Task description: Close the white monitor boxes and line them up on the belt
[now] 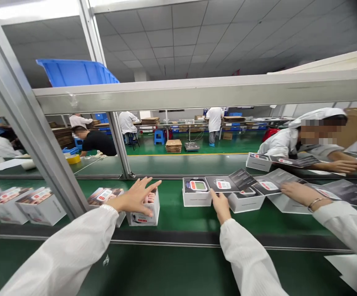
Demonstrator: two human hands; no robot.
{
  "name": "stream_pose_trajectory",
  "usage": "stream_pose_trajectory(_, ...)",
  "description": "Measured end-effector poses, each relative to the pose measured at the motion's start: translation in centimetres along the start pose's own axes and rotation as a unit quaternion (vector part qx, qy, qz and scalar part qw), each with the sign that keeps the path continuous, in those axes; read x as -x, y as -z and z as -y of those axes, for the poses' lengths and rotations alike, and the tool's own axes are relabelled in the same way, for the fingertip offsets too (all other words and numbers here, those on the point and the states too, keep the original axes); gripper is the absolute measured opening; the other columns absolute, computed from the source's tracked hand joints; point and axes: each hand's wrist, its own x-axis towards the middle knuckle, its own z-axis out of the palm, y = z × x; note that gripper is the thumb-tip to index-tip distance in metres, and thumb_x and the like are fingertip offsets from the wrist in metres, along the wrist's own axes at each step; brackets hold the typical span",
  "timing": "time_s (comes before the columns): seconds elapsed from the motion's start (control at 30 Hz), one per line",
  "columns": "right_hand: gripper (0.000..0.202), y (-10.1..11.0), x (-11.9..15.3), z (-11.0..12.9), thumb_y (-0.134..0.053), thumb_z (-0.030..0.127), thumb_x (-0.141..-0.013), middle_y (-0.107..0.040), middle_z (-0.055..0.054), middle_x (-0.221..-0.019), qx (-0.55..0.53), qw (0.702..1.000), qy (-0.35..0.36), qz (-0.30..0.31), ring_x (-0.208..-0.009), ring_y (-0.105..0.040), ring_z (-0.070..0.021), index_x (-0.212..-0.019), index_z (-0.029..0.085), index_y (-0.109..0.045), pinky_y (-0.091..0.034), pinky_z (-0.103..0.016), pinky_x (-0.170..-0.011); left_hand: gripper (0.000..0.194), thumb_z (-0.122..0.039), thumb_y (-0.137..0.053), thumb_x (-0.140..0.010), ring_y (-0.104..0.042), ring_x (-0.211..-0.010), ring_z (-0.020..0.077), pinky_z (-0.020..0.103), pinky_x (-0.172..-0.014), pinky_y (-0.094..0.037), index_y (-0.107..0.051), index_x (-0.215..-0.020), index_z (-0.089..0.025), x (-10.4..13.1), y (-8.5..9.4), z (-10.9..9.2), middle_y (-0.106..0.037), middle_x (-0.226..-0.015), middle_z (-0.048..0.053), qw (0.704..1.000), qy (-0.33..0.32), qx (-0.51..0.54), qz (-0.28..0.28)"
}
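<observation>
My left hand (137, 198) is spread over a closed white printed box (144, 216) on the green conveyor belt, fingers apart. Another closed box (104, 194) stands just left of it, partly behind my wrist. My right hand (221, 206) is at the near edge of the folded-out lid (220, 183) of an open box (197, 198), thumb side against the lid; some fingers are hidden. A device with a greenish screen (198, 186) lies in that open box. Another open box (246, 203) sits right beside my right hand.
More closed boxes (41, 205) stand left behind a metal post (42, 111). A co-worker's hand with a bracelet (302, 194) reaches over open boxes at right. Another person (280, 137) works across the belt. A metal beam (197, 92) and blue bin (76, 74) are overhead.
</observation>
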Motion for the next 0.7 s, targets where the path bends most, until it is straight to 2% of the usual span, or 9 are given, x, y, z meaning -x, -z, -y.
stream_pose_trajectory(0.07,0.051,-1.5,0.1,0.9,-0.047,0.053,-0.079,-0.072,-0.014,-0.099,-0.024,1.0,0.001,0.015,-0.093,-0.065,-0.0298,-0.106,0.015,-0.068,-0.047,-0.038,-0.084,0.101,-0.062,-0.066,-0.081,-0.01,-0.146,0.0436,0.06,-0.111,-0.025,-0.005,-0.156,-0.034,-0.9,-0.7,-2.1,-0.009,-0.162,0.015,0.995,0.002,0.043,-0.085)
stream_pose_trajectory(0.13,0.054,-2.2,0.7,1.8,-0.04,0.046,-0.083,-0.07,-0.014,-0.111,-0.024,0.999,0.041,0.025,-0.105,-0.063,-0.0296,-0.121,0.015,-0.063,-0.045,-0.04,-0.092,0.089,-0.048,-0.058,-0.091,-0.011,-0.148,0.0379,0.055,-0.112,-0.028,0.0,-0.157,-0.032,-2.3,-2.1,-4.3,-0.004,-0.163,0.014,0.979,0.007,0.077,-0.191)
stream_pose_trajectory(0.2,0.057,-2.3,1.7,2.2,-0.037,0.045,-0.087,-0.06,-0.015,-0.13,0.007,0.993,0.109,0.054,-0.123,-0.053,-0.0298,-0.134,0.019,-0.057,-0.038,-0.044,-0.103,0.085,-0.029,-0.053,-0.093,-0.005,-0.149,0.0342,0.054,-0.116,-0.023,0.003,-0.157,-0.026,-4.1,-3.9,-6.0,0.004,-0.163,0.013,0.947,0.022,0.085,-0.311)
stream_pose_trajectory(0.27,0.059,-2.2,2.6,2.3,-0.041,0.052,-0.088,-0.042,-0.013,-0.149,0.046,0.981,0.159,0.102,-0.138,-0.037,-0.0313,-0.139,0.024,-0.054,-0.029,-0.048,-0.111,0.086,-0.012,-0.05,-0.086,0.004,-0.149,0.0317,0.052,-0.119,-0.012,-0.002,-0.157,-0.022,-6.3,-5.8,-6.9,0.008,-0.163,0.01,0.924,0.037,0.099,-0.367)
stream_pose_trajectory(0.37,0.06,-2.5,3.5,2.2,-0.045,0.061,-0.087,-0.03,-0.011,-0.156,0.059,0.97,0.161,0.174,-0.144,-0.027,-0.0331,-0.137,0.029,-0.056,-0.025,-0.05,-0.113,0.09,-0.002,-0.051,-0.074,-0.001,-0.15,0.0316,0.048,-0.121,-0.008,-0.016,-0.156,-0.016,-9.3,-8.8,-7.0,-0.008,-0.163,0.013,0.937,0.085,0.188,-0.283)
stream_pose_trajectory(0.43,0.06,-2.9,3.7,2.0,-0.04,0.06,-0.09,-0.041,-0.01,-0.151,0.018,0.967,0.15,0.207,-0.141,-0.034,-0.0304,-0.138,0.028,-0.054,-0.028,-0.048,-0.112,0.091,-0.002,-0.051,-0.071,-0.019,-0.147,0.0335,0.047,-0.119,-0.018,-0.017,-0.155,-0.01,-10.4,-10.7,-6.8,-0.026,-0.157,0.019,0.937,0.127,0.237,-0.225)
stream_pose_trajectory(0.53,0.061,-3.2,3.2,1.7,-0.035,0.059,-0.092,-0.055,-0.009,-0.139,-0.054,0.971,0.114,0.202,-0.129,-0.048,-0.0269,-0.141,0.026,-0.05,-0.034,-0.044,-0.11,0.091,-0.005,-0.051,-0.073,-0.037,-0.139,0.0328,0.044,-0.114,-0.03,-0.013,-0.155,-0.009,-10.1,-12.5,-6.6,-0.039,-0.149,0.022,0.937,0.138,0.25,-0.202)
stream_pose_trajectory(0.63,0.06,-3.1,2.3,1.7,-0.035,0.06,-0.091,-0.059,-0.008,-0.134,-0.106,0.981,0.07,0.147,-0.123,-0.054,-0.0256,-0.137,0.025,-0.053,-0.039,-0.042,-0.106,0.094,-0.01,-0.059,-0.072,-0.034,-0.139,0.0336,0.048,-0.114,-0.028,-0.018,-0.155,-0.019,-8.0,-11.9,-6.5,-0.038,-0.149,0.016,0.95,0.094,0.234,-0.186)
stream_pose_trajectory(0.7,0.059,-3.3,1.9,2.0,-0.032,0.06,-0.092,-0.065,-0.009,-0.124,-0.132,0.981,0.054,0.132,-0.112,-0.06,-0.0239,-0.128,0.022,-0.059,-0.047,-0.037,-0.095,0.096,-0.014,-0.07,-0.068,-0.018,-0.145,0.038,0.055,-0.116,-0.017,-0.026,-0.153,-0.027,-6.7,-9.9,-6.2,-0.026,-0.156,0.013,0.96,0.051,0.195,-0.192)
